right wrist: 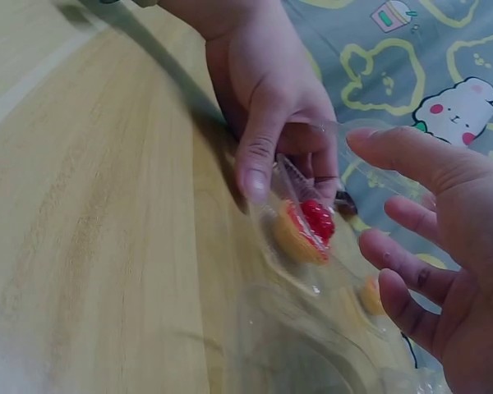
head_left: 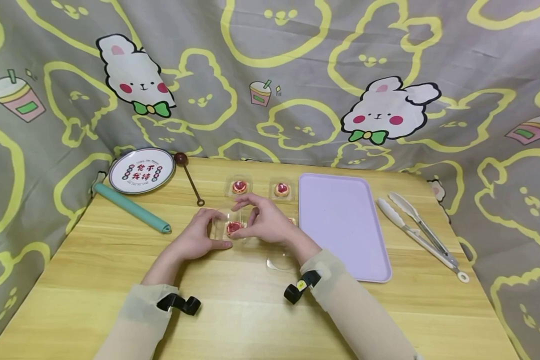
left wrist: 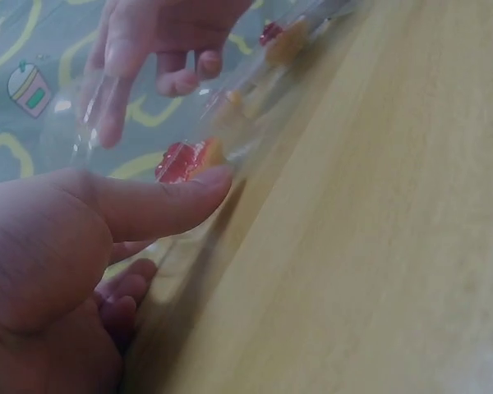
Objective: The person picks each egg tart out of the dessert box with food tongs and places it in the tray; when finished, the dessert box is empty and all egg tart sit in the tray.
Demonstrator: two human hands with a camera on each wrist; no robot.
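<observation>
My left hand (head_left: 198,235) grips the side of a clear plastic box (head_left: 220,230), its thumb (left wrist: 172,201) along the near edge. Inside sits a small tart (right wrist: 304,234) with glossy red fruit on a golden crust. The box's clear lid (left wrist: 66,131) stands raised. My right hand (head_left: 270,220) reaches over from the right, fingers spread and mostly extended, with a fingertip right at the lid. Two more boxed tarts, one on the left (head_left: 239,187) and one on the right (head_left: 282,189), lie just beyond. Another tart (head_left: 291,221) is partly hidden behind my right hand.
A lilac tray (head_left: 342,225) lies to the right, with tongs (head_left: 423,235) beyond it. At left are a white plate (head_left: 141,185), a teal roll (head_left: 132,207) and a dark long-handled spoon (head_left: 191,180). Clear plastic packaging (head_left: 281,262) lies by my right wrist. A patterned curtain (head_left: 292,115) hangs behind.
</observation>
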